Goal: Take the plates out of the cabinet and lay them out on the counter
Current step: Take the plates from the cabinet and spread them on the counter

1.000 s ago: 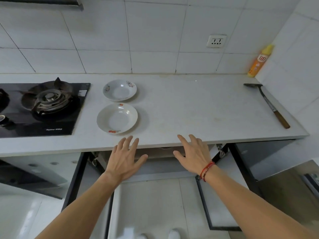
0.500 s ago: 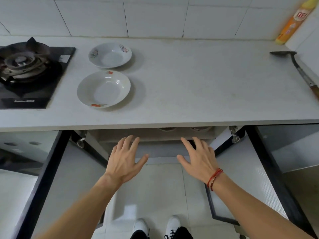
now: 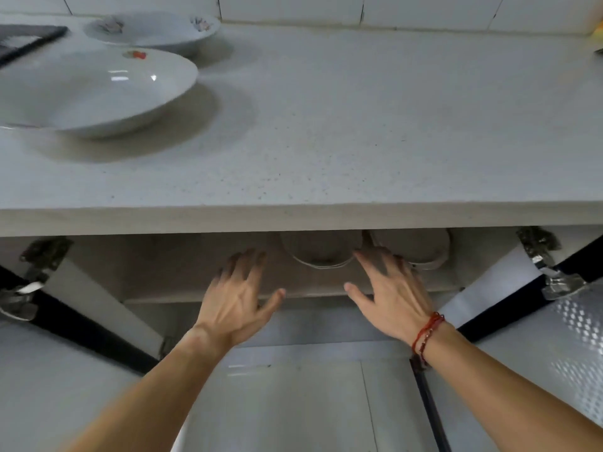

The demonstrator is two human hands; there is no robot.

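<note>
A pale grey speckled stone tabletop (image 3: 359, 125) fills the upper half of the view, with a white tiled wall (image 3: 293, 8) behind it. At its left end sit two plates. A shallow white ceramic plate with a small red motif on its rim (image 3: 91, 89) lies nearest the front edge. Just behind it, and apart from it, is a second white ceramic plate with floral prints (image 3: 153, 31). The corner of a black glass hob (image 3: 29, 37) shows at the far left, beside them.

Under the tabletop, the open cabinet (image 3: 182, 269) shows a dim shelf. Toward its right, two stacks of pale round plates stand side by side, a left stack (image 3: 321, 252) and a right stack (image 3: 421, 246). Their tops are hidden by the tabletop's edge.

The left hand (image 3: 239, 298) reaches into the cabinet opening, palm down, with fingers straight and spread and nothing in it. Its blurred fingertips are just left of the left stack.

The right hand (image 3: 388, 295), with a red string bracelet (image 3: 427, 334) at the wrist, is likewise flat, spread and empty. Its fingers lie in front of the gap between the stacks and over the lower edge of the right stack. The blur makes it impossible to tell whether they touch it.

The cabinet doors stand open on metal hinges (image 3: 541, 252). The right door (image 3: 574, 337) has an embossed silvery lining.
</note>
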